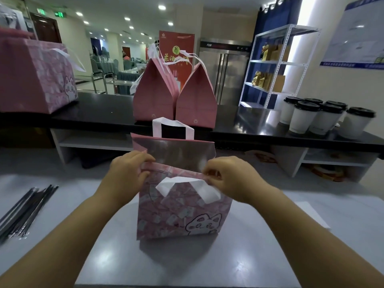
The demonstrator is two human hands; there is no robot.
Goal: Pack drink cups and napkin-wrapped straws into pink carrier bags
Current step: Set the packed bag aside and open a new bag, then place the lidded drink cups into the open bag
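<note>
Pink carrier bag (182,213) upright on grey table (259,246)

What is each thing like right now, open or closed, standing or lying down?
Cat bag: upright on the table, mouth open, contents hidden.
Left hand: pinches the bag's near rim.
Right hand: pinches the same rim.
Cups: upright on the black counter, lids on.
Two pink bags: upright on the counter, tops closed.
Straws: lying loose on the table.

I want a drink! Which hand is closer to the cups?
Right. The right hand pinches the bag rim, below and left of the cups; the left hand grips the rim farther left.
</note>
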